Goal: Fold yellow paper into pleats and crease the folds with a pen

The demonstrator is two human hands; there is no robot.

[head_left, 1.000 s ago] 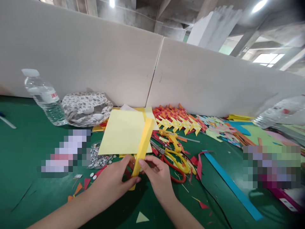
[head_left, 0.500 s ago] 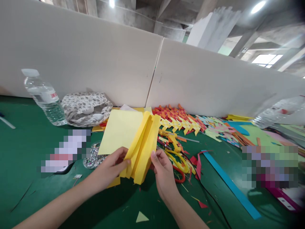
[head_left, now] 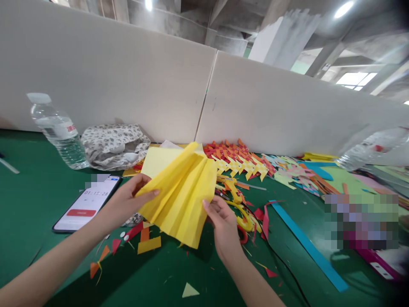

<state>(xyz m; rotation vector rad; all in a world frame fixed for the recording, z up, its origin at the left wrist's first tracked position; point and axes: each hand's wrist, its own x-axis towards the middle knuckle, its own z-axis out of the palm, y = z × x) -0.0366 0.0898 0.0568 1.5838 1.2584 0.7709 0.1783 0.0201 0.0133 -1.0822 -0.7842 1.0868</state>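
Fingers (head_left: 148, 196) of both hands pinch one pleated sheet of bright yellow paper (head_left: 182, 200)

Left hand (head_left: 131, 198) grips the sheet's left edge between thumb and bent fingers; the right hand (head_left: 223, 226) presses its thumb on the lower right edge, other fingers curled and partly hidden. The pleats fan open between them, above a green tabletop (head_left: 32, 192).

A white two-panel partition (head_left: 105, 76) bounds the table's far edge. The pleated sheet's upper part overlaps a flat pale yellow paper sheet (head_left: 155, 160). Just beyond the right hand lies a yellow plastic glue gun (head_left: 234, 187); green surface runs from below the pleats toward the person.

Counted: two clear plastic bottles (head_left: 59, 136), well apart; one black-edged smartphone (head_left: 87, 202), near the left forearm; one long blue paper strip (head_left: 308, 245), at right; one pale yellow paper triangle (head_left: 190, 290); two small white discs (head_left: 122, 234).
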